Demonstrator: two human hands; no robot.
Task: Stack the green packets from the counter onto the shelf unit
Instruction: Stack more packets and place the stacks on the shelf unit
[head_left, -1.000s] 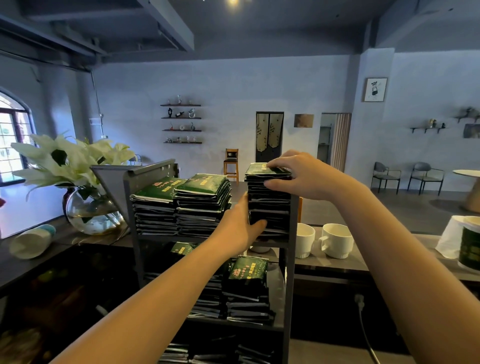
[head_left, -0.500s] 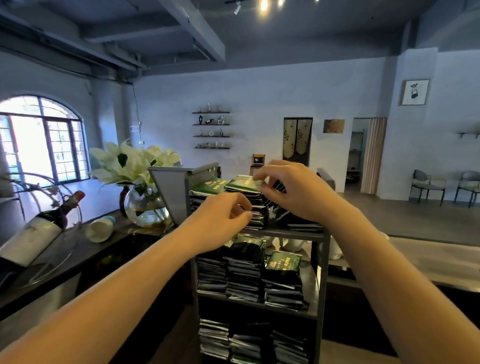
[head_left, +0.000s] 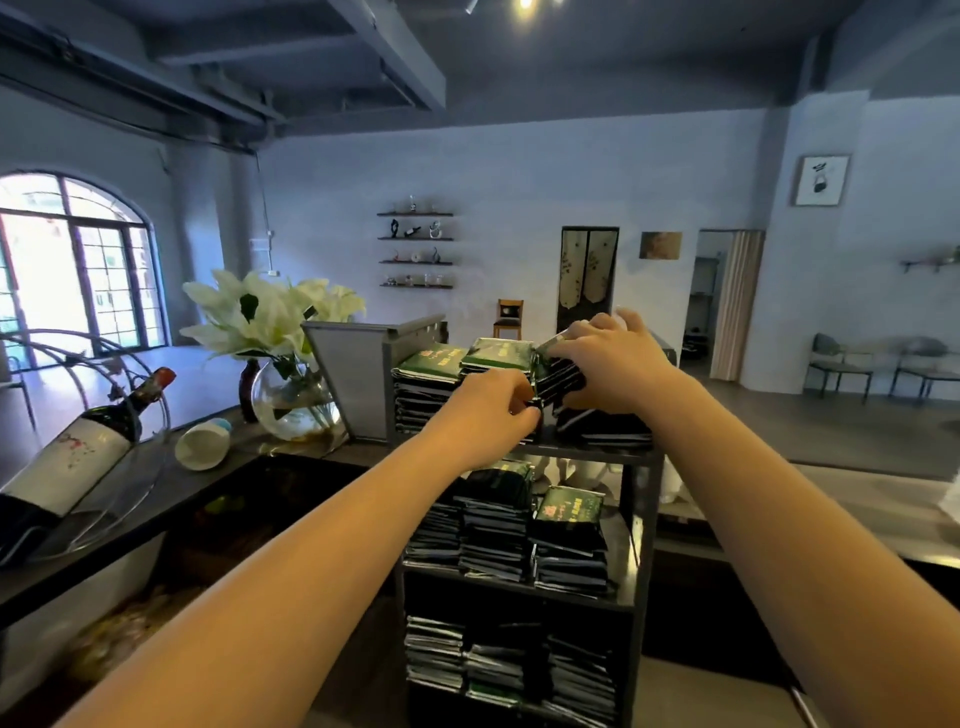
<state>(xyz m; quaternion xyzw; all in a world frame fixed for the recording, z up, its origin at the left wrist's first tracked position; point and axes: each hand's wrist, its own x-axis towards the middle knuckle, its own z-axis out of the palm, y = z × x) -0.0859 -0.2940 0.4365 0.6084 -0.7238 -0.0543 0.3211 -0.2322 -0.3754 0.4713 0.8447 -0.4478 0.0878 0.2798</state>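
Your right hand (head_left: 618, 364) grasps a tilted bundle of green packets (head_left: 558, 371) above the rightmost of three stacks (head_left: 426, 389) on the top tier of the shelf unit (head_left: 641, 519). Your left hand (head_left: 485, 410) sets curled fingers against the bundle's lower near corner, but whether it pinches cannot be told. The unit has three tiers, each carrying three stacks, and the counter (head_left: 171, 483) to the left bears one tilted wine bottle (head_left: 78, 457), one vase of lilies (head_left: 293, 405) and one tipped cup (head_left: 202, 447).
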